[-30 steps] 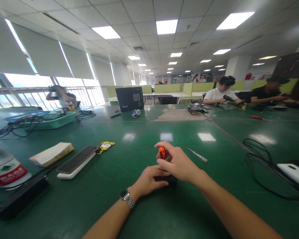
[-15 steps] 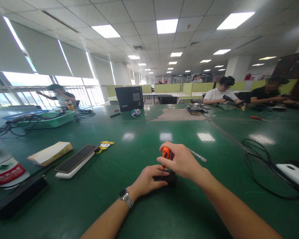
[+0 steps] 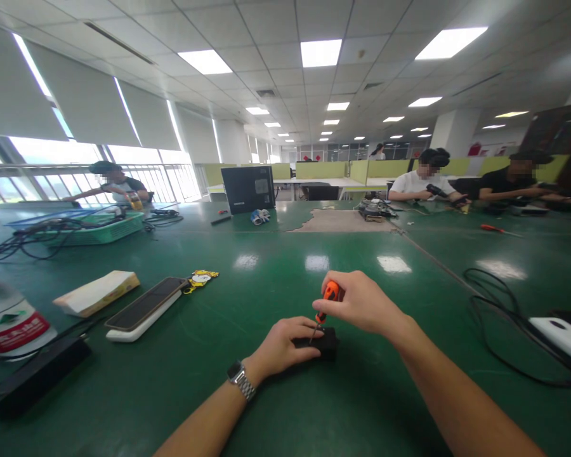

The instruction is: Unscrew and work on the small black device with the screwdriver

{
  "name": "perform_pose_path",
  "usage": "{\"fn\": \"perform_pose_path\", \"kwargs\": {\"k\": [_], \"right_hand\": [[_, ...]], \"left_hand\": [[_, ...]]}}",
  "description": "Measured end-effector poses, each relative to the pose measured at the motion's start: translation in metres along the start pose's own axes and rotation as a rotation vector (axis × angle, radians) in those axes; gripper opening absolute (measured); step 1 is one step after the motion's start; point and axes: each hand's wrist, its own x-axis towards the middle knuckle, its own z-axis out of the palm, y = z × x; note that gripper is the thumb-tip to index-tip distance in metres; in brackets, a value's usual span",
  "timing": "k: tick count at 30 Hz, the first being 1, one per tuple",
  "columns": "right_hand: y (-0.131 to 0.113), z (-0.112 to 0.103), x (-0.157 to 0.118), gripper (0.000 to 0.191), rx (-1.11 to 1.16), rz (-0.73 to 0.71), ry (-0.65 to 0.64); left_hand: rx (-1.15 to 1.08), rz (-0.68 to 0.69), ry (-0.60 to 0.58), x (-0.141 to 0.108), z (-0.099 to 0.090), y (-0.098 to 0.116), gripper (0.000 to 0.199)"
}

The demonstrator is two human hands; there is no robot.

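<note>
Rightward has swung the orange screwdriver (image 3: 331,292), pinched in the right hand's (image 3: 368,301) curled fingers, its shaft now slanting to the black box (image 3: 330,346), lower centre of the frame, clasped by the left hand's (image 3: 278,348) slightly parted fingers.

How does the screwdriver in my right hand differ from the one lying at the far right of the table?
The held screwdriver leans tip-down over the black box, gripped by your right hand; the far screwdriver lies flat, untouched. The held screwdriver's handle shows orange with black; the far screwdriver's looks plain red-orange. Both have a bright handle and slim shaft.
</note>
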Motion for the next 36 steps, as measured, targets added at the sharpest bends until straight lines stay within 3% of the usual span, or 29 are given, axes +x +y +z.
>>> {"fn": "perform_pose_path", "kwargs": {"k": [4,9,13,16,21,27,32,36], "right_hand": [[0.013,-0.007,0.006,0.007,-0.047,0.048,0.085],[0.056,0.001,0.023,0.022,-0.114,0.110,0.127],[0.110,0.013,0.034,0.024,-0.232,0.380,0.061],[0.150,0.015,0.032,0.037,-0.324,0.600,0.012],[0.188,0.018,0.021,0.028,-0.277,0.725,-0.230],[0.177,0.016,0.019,0.017,-0.168,0.624,-0.315],[0.132,-0.006,0.019,0.024,0.119,0.365,-0.492],[0.096,-0.023,0.016,0.030,0.236,0.199,-0.500]], "left_hand": [[0.038,-0.027,0.026,-0.001,-0.002,-0.004,0.032],[0.067,-0.050,0.047,-0.003,-0.004,-0.008,0.032],[0.078,-0.062,0.041,-0.003,-0.005,-0.007,0.032],[0.093,-0.075,0.051,-0.004,-0.007,-0.004,0.032],[0.183,-0.182,0.116,-0.004,-0.007,-0.004,0.041],[0.272,-0.281,0.182,-0.003,-0.008,-0.008,0.040],[0.300,-0.320,0.238,-0.004,-0.010,-0.010,0.036],[0.325,-0.364,0.288,-0.004,-0.011,-0.014,0.035]]}}
